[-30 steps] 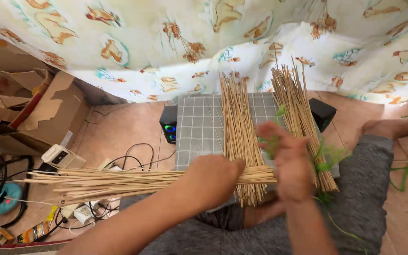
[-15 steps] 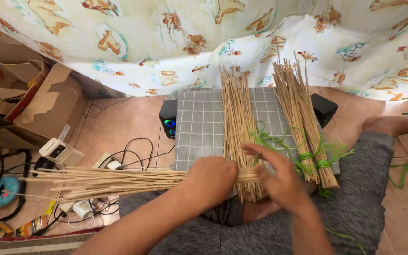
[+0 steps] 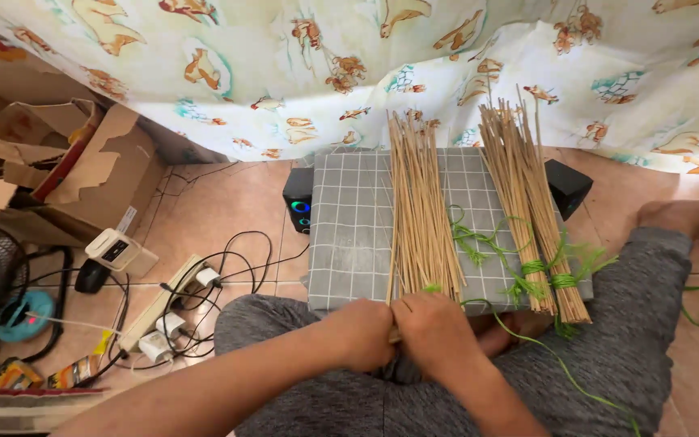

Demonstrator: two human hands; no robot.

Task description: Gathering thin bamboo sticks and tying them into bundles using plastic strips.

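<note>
Pale animal-print cloth (image 3: 301, 65) hangs behind a grey checked counter (image 3: 349, 226). Left hand (image 3: 364, 333) and right hand (image 3: 434, 332), pressed together, clamp the near ends of a bundle of thin tan bamboo sticks (image 3: 418, 210), hiding them. Thin green plastic string (image 3: 479, 239) trails nearby; its end is cut off. Beside it lies a second tied stick bundle (image 3: 527, 202).

One head-worn camera looked steeply down and forward over the person's lap, close enough that both forearms filled the lower frame. The hands, left hand (image 3: 366, 333) and right hand (image 3: 438, 332), met near the bottom centre. Ahead lay the grey checked board (image 3: 349, 235), the tiled floor (image 3: 220, 218) to the left, and the patterned cloth (image 3: 349, 57) across the top edge.
</note>
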